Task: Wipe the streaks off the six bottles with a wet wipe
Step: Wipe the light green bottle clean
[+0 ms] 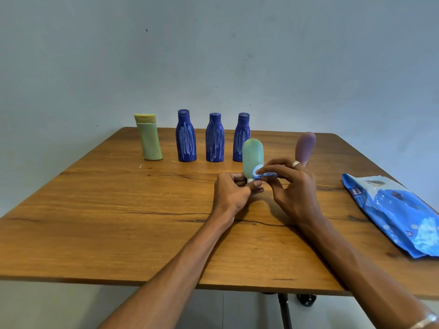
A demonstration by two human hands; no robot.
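Far to the left of your fingers, at the back of the wooden table (95,210), stands the yellow-green bottle (149,138), leaning slightly, its streaks faint. Next along the row come three dark blue bottles, upright and apart from one another: the first blue bottle (185,136) and the second blue bottle (215,138) both carry heavy pale scribbles down their fronts, and the third blue bottle (240,136), also scribbled, sits just behind the bottle you are holding and is partly hidden by it. Your left hand (231,194) is curled closed around the white cap end of the green bottle (253,155), thumb and fingertips pinching it from below so the rounded body points up. Your right hand (295,193) meets it from the other side: thumb and forefinger are pinched shut on a small bunched wet wipe (260,174), bluish-white, pressed against the lower right of the green body, while your other fingers spread loosely; a ring shows on one of them. Just behind your right fingers, the purple bottle (305,146) stands with its lower part hidden by that hand. Well off to the right of your fingers lies the blue wipe packet (394,212), flat on the table near its edge.
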